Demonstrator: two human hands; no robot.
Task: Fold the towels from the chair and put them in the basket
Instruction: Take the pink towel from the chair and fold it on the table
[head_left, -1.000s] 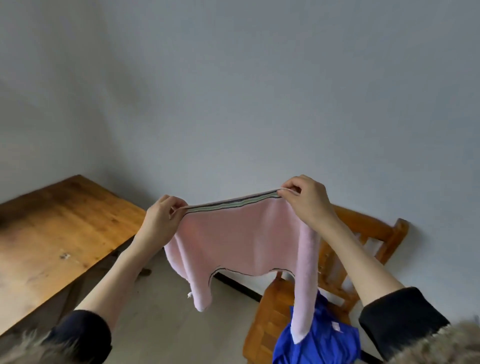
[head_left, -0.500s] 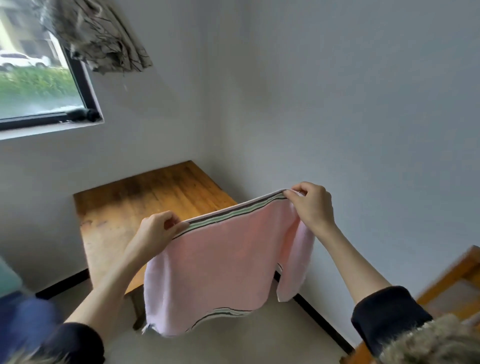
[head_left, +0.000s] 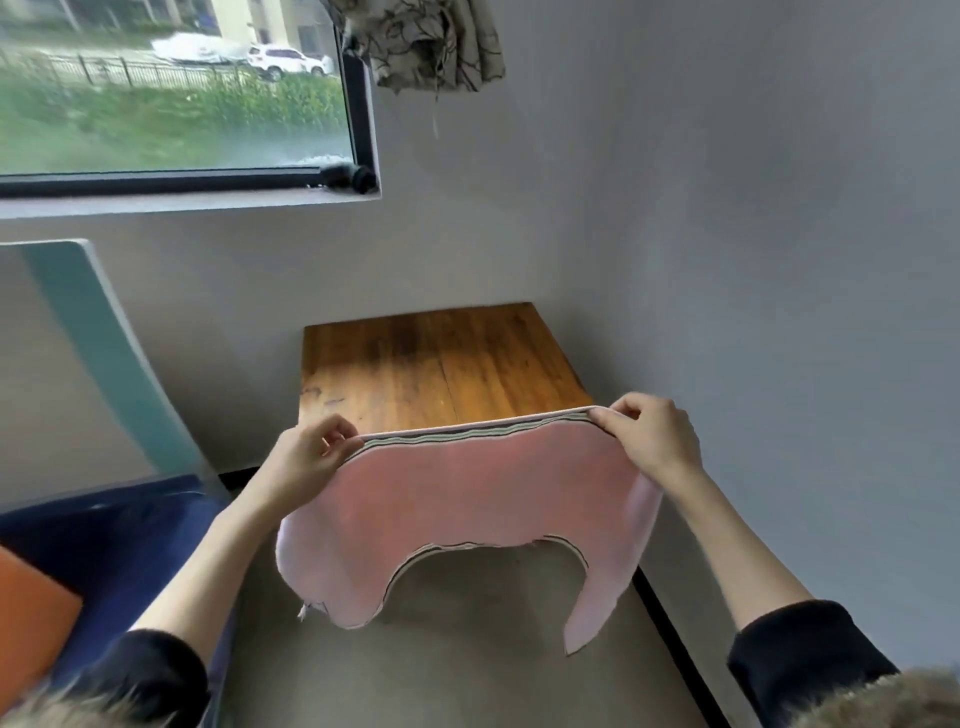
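Item, left: our left hand (head_left: 306, 457) pinches the left top corner of a pink terry towel with a striped green-and-dark border (head_left: 467, 499). Centre: the towel hangs spread between our hands, in the air before a brown wooden table (head_left: 441, 364). Right: our right hand (head_left: 652, 441) pinches its right top corner.

towel (head_left: 467, 499) before table (head_left: 441, 364), window (head_left: 171, 88) behind left, curtain (head_left: 431, 41) above
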